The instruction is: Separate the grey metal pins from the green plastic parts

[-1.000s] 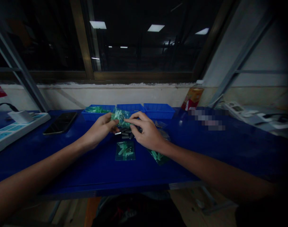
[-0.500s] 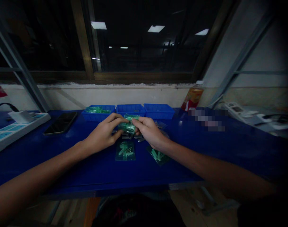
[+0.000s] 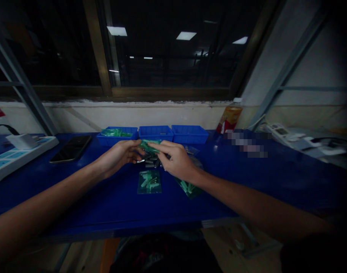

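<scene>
My left hand pinches the left end of a crinkled green plastic bag above the table. At its other side my right hand grips it with the forefinger laid across the front. What the bag holds is too blurred to tell. Below my hands lies a pile of small dark and shiny metal parts, partly covered by my right fingers. Nearer to me rests a flat clear bag with green plastic plugs and screws. A similar bag is partly hidden under my right wrist.
Three blue bins stand along the wall: the left bin holds green plastic bags, beside a middle bin and a right bin. A phone and a power strip lie left. A red-yellow packet stands back right.
My right hand has turned over, with its forefinger now stretched along the bag. My left hand has rotated and shifted left, and the green bag has tilted and moved slightly left.
</scene>
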A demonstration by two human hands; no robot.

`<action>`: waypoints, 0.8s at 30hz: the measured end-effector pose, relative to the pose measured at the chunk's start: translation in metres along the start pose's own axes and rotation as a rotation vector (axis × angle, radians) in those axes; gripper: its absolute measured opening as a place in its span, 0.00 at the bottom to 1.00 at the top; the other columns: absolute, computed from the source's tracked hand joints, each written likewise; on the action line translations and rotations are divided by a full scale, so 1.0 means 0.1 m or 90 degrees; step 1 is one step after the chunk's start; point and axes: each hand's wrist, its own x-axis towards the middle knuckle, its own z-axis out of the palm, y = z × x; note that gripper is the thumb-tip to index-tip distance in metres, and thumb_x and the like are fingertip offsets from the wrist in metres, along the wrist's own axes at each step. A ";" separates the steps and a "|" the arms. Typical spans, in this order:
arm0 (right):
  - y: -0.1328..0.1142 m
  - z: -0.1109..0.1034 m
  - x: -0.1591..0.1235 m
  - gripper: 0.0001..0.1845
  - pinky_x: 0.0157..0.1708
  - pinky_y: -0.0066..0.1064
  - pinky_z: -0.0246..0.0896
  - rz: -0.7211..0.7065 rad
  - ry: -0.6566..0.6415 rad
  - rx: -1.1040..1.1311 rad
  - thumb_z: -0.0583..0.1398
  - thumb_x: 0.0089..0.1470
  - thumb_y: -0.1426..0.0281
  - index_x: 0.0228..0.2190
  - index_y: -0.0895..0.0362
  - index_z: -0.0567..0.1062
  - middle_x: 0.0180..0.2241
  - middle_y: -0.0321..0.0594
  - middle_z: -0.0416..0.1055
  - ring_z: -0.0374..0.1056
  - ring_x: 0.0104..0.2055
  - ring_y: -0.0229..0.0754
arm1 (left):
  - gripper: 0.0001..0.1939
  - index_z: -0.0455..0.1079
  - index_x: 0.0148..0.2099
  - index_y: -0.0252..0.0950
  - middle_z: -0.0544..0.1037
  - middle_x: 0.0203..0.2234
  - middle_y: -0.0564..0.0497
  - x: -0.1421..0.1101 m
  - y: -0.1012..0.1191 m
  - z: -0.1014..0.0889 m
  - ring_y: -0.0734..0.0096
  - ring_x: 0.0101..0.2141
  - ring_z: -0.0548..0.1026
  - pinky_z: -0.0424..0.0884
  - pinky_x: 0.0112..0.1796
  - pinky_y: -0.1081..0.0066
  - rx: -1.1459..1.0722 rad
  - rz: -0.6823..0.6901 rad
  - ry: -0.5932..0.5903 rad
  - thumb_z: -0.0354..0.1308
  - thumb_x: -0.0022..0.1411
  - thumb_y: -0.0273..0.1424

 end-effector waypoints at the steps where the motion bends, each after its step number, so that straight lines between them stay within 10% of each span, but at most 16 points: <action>1: 0.01 0.00 0.00 0.22 0.26 0.29 0.54 0.001 0.008 0.005 0.48 0.50 0.77 0.44 0.56 0.72 0.25 0.37 0.66 0.60 0.25 0.35 | 0.13 0.67 0.30 0.32 0.72 0.28 0.50 0.00 0.01 0.00 0.73 0.26 0.69 0.62 0.29 0.72 -0.022 -0.007 -0.001 0.52 0.57 0.38; 8: -0.03 0.01 0.02 0.21 0.31 0.28 0.57 0.026 0.008 0.131 0.49 0.45 0.81 0.37 0.56 0.74 0.31 0.37 0.69 0.63 0.32 0.35 | 0.09 0.64 0.32 0.34 0.70 0.25 0.55 0.03 -0.04 0.02 0.77 0.23 0.69 0.63 0.27 0.75 0.064 0.108 0.051 0.57 0.54 0.35; 12: 0.00 0.04 0.06 0.09 0.32 0.31 0.59 0.179 0.016 0.285 0.55 0.49 0.69 0.31 0.57 0.74 0.35 0.40 0.67 0.63 0.38 0.39 | 0.07 0.63 0.35 0.35 0.71 0.25 0.54 0.04 -0.08 -0.01 0.73 0.27 0.71 0.66 0.30 0.73 0.300 0.321 0.137 0.55 0.54 0.31; 16: 0.05 0.05 0.09 0.18 0.30 0.33 0.58 0.371 0.024 0.525 0.53 0.49 0.55 0.26 0.57 0.72 0.32 0.41 0.68 0.63 0.36 0.41 | 0.07 0.67 0.39 0.35 0.73 0.32 0.50 0.00 -0.08 -0.02 0.71 0.32 0.71 0.66 0.34 0.71 0.571 0.514 0.181 0.52 0.56 0.26; 24: -0.01 0.06 0.08 0.02 0.22 0.27 0.50 0.428 -0.008 0.571 0.56 0.42 0.72 0.23 0.58 0.69 0.19 0.34 0.64 0.61 0.21 0.33 | 0.13 0.69 0.38 0.35 0.72 0.35 0.49 -0.02 -0.06 -0.01 0.71 0.38 0.70 0.66 0.39 0.70 0.661 0.582 0.144 0.47 0.56 0.18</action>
